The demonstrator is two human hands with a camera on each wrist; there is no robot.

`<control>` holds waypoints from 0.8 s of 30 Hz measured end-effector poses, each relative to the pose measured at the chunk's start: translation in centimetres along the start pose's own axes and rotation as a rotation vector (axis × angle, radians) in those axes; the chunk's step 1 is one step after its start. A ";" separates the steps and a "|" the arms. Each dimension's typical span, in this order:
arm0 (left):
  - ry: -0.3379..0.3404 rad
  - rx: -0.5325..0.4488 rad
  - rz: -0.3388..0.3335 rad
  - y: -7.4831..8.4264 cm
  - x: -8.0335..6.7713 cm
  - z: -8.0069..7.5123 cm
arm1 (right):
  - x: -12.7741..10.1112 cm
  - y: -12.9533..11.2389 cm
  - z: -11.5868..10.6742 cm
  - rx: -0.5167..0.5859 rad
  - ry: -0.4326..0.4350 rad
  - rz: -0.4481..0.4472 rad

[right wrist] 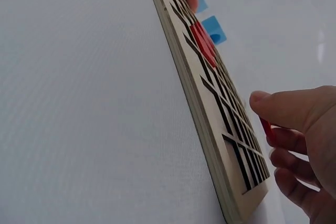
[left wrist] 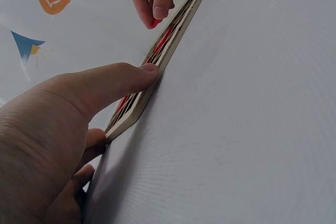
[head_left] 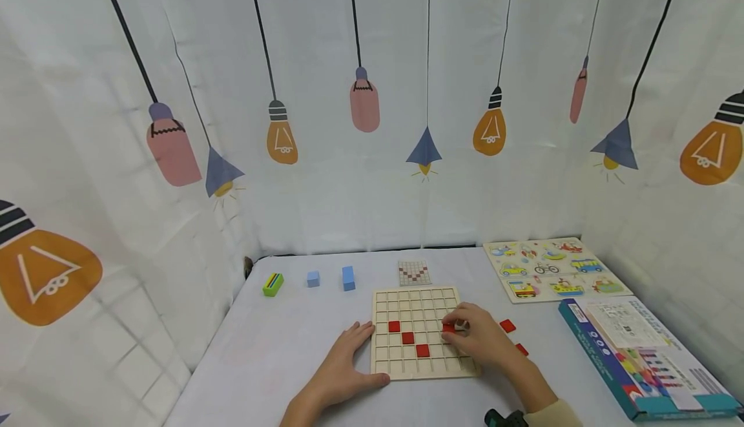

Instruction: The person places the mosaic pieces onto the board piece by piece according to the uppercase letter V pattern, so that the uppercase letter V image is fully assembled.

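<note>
A square wooden grid board lies on the white table, with three red tiles set in its cells along a diagonal. My left hand rests against the board's left side, fingers spread along the edge and thumb on the near left corner; the left wrist view shows that thumb lying on the rim. Over the right part of the grid, my right hand pinches another red tile between thumb and fingers. In the right wrist view this tile is tilted and held apart from the board.
Two loose red tiles lie right of the board. Behind it is a small pattern card. Blue blocks and a green-yellow block stand back left. A picture puzzle and a flat box occupy the right side.
</note>
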State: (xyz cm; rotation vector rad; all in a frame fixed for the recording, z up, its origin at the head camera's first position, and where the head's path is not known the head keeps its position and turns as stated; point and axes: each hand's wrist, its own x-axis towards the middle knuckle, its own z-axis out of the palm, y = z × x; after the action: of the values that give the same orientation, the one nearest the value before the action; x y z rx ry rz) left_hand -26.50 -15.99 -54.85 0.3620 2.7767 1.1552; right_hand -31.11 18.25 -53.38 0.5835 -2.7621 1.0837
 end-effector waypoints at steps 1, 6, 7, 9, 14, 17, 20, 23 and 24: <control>0.000 0.000 -0.001 0.0 0.0 0.0 | 0.1 -0.1 0.1 0.004 -0.002 -0.002; 0.004 0.004 -0.008 0.0 -0.1 -0.1 | 0.9 -0.8 0.9 0.030 -0.006 0.001; 0.004 0.004 -0.009 0.0 -0.1 -0.1 | 1.0 -0.9 1.1 0.033 -0.006 0.001; 0.003 0.002 -0.011 0.0 -0.1 -0.1 | 1.4 -1.2 1.5 0.030 -0.005 0.003; -0.002 -0.011 -0.010 0.0 -0.2 -0.1 | 2.2 -2.0 2.6 0.013 -0.003 0.007; -0.003 -0.011 -0.009 0.1 -0.3 0.0 | 2.6 -2.4 3.1 0.015 -0.009 0.007; -0.004 -0.008 -0.013 0.2 -0.3 0.0 | 3.0 -2.7 3.5 0.032 -0.015 0.005; -0.003 -0.006 -0.015 0.3 -0.3 -0.1 | 3.4 -3.1 3.9 0.040 -0.014 -0.003; -0.003 -0.004 -0.015 0.3 -0.2 -0.1 | 3.5 -3.2 4.1 0.040 -0.013 -0.009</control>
State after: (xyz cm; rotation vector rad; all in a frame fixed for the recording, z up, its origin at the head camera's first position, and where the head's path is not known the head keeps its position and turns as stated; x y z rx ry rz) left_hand -26.24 -15.91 -54.54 0.3413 2.7698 1.1555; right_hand -32.95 12.24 -53.47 0.6091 -2.7526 1.1392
